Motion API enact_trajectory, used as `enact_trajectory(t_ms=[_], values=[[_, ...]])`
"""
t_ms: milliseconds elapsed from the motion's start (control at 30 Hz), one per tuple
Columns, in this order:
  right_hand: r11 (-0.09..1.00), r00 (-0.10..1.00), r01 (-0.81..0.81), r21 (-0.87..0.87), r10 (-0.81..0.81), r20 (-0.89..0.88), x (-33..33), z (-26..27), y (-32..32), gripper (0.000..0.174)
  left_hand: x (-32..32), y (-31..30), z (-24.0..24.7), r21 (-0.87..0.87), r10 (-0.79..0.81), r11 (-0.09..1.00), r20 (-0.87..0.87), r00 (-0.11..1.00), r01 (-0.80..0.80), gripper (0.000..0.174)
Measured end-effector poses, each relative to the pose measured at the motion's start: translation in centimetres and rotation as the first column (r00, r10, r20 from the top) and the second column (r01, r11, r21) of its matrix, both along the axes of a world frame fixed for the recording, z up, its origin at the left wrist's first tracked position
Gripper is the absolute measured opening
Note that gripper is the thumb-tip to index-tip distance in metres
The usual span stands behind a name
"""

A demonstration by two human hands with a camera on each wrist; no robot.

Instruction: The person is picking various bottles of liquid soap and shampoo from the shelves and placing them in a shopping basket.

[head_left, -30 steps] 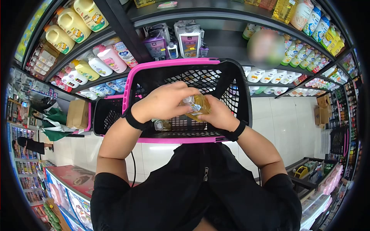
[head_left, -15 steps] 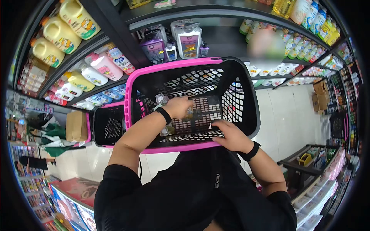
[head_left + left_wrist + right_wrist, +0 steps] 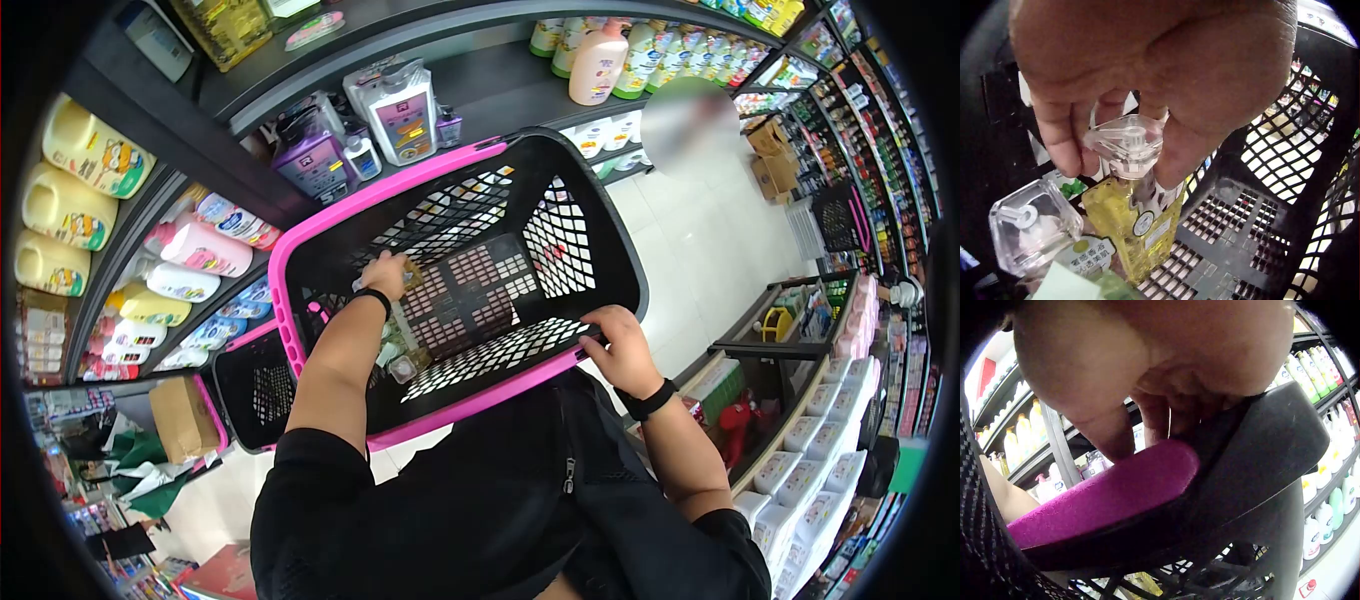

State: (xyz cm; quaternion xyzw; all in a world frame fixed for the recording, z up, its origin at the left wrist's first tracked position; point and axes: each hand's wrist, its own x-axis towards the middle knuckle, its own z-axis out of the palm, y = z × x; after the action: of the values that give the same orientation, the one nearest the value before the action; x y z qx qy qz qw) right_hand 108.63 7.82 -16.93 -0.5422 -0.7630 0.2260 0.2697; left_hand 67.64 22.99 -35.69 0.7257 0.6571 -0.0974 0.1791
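Note:
My left hand [image 3: 385, 275] reaches down inside the black shopping basket with a pink rim [image 3: 350, 195]. In the left wrist view its fingers and thumb pinch the clear faceted cap [image 3: 1125, 147] of a bottle of yellow liquid [image 3: 1113, 206], which stands nearly upright close to the basket's grid floor. Beside it is another bottle with a clear cap [image 3: 1035, 225] and a printed label. My right hand [image 3: 622, 350] grips the basket's rim at the near right corner, fingers over the edge, where the pink strip [image 3: 1116, 481] meets black plastic.
A second black basket [image 3: 235, 380] stands left of mine, with a cardboard box [image 3: 187, 420] behind it. Shelves of detergent jugs [image 3: 68, 215] and pump bottles [image 3: 598, 65] run along the far side. Stacked white packs [image 3: 800, 430] flank the right; tiled floor [image 3: 680, 210] shows beyond the basket.
Both hands held the yellow bottle above the basket; the left hand has lowered it inside, toward the left end. The right hand let go and took the rim. The view has turned rightward.

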Motion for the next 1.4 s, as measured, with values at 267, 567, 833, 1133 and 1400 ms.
enact_trajectory(t_ms=[267,567,833,1133,1400], values=[[1.000,0.998,-0.016,0.008,0.015,0.065,-0.1,-0.5,0.1,0.021,0.1,-1.1,-3.1,0.147,-0.036,0.988,-0.007,0.999,0.036,0.032],[0.997,0.994,-0.062,-0.045,0.065,0.092,0.2,-0.6,0.3,0.024,0.6,-1.6,-2.8,0.113,0.027,0.993,0.069,0.997,-0.035,0.074],[0.995,0.955,0.097,-0.005,-0.095,-0.280,4.8,3.5,10.7,0.015,3.8,-1.9,7.8,0.163,-0.152,0.982,0.396,0.906,0.094,0.056],[0.793,0.914,0.331,0.511,-0.135,-0.382,11.8,13.1,37.2,0.067,14.0,-12.7,23.5,0.319,-0.201,0.948,0.571,0.796,0.011,0.046],[0.683,0.837,0.507,0.526,-0.244,-0.490,8.9,18.7,46.6,0.091,22.9,-19.5,19.2,0.221,0.129,0.920,0.611,0.781,-0.324,0.036]])
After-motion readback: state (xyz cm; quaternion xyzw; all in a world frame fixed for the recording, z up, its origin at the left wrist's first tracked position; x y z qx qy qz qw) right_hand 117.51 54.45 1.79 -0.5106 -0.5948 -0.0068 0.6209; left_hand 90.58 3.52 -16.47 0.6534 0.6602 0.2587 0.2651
